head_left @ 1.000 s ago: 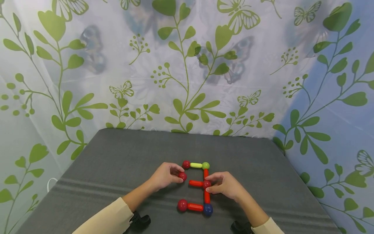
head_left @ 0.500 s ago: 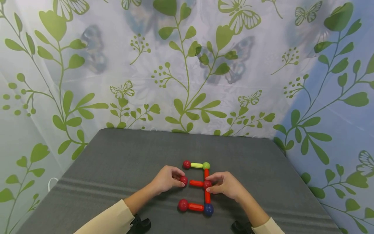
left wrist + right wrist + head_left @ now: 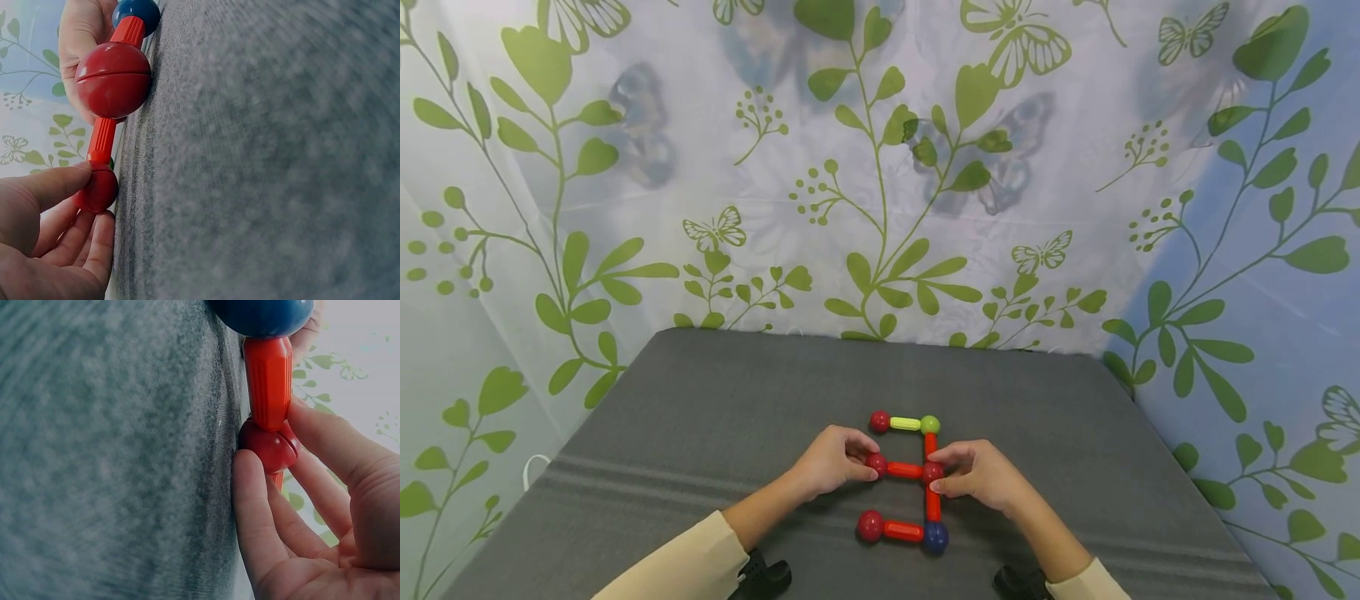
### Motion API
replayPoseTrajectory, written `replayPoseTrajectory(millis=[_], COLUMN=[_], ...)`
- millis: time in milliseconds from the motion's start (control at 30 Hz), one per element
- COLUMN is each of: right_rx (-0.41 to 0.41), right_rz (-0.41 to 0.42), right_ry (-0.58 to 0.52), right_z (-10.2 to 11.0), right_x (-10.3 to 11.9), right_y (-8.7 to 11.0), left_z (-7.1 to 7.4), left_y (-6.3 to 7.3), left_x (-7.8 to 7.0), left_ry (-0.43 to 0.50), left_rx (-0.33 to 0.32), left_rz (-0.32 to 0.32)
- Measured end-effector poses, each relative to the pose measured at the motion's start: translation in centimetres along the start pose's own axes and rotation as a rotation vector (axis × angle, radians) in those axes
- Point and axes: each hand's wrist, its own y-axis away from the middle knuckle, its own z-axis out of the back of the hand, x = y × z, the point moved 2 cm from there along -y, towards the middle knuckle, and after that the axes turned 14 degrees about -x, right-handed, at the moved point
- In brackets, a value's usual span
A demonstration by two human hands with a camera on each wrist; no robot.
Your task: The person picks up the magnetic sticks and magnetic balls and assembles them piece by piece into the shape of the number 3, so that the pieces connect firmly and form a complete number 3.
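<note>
My left hand (image 3: 833,461) pinches a red ball (image 3: 99,189) between thumb and fingers. That ball touches the left end of a short red rod (image 3: 905,470). At the rod's other end, my right hand (image 3: 981,476) pinches the middle red ball (image 3: 267,445). From this ball one red rod runs back to a green ball (image 3: 929,425), and another red rod (image 3: 269,381) runs forward to a blue ball (image 3: 936,537). A yellow-green rod (image 3: 905,423) joins the green ball to a red ball (image 3: 880,422). Another red rod (image 3: 903,531) links the blue ball to a larger-looking red ball (image 3: 870,526).
The pieces lie on a grey cloth-covered table (image 3: 760,375). Behind it hangs a curtain (image 3: 880,208) with green leaves and butterflies. A white loop of cord (image 3: 527,468) shows at the table's left side.
My left hand has carried its red ball to the right, closing the gap to the middle red rod, and the two now touch. My right hand has stayed on the middle ball.
</note>
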Motion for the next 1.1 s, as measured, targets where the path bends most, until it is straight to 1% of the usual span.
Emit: replayPoseTrajectory(millis=[133, 433, 667, 900, 1100], right_rx=[-0.002, -0.01, -0.001, 0.019, 0.019], right_rz=[-0.005, 0.0, -0.003, -0.01, -0.02], right_ry=[0.003, -0.003, 0.003, -0.024, -0.04], right_z=[-0.06, -0.16, -0.01, -0.01, -0.01], right_x=[0.0, 0.27, 0.07, -0.3, -0.17], right_y=[0.01, 0.26, 0.0, -0.25, -0.35], left_z=[-0.02, -0.08, -0.12, -0.09, 0.05], left_y=[0.03, 0.2, 0.23, 0.27, 0.17], left_x=[0.02, -0.19, -0.3, -0.19, -0.22], left_ry=[-0.007, -0.015, -0.017, -0.024, -0.018], left_rx=[0.003, 0.001, 0.005, 0.005, 0.001], left_rz=[-0.004, 0.011, 0.018, 0.03, 0.037])
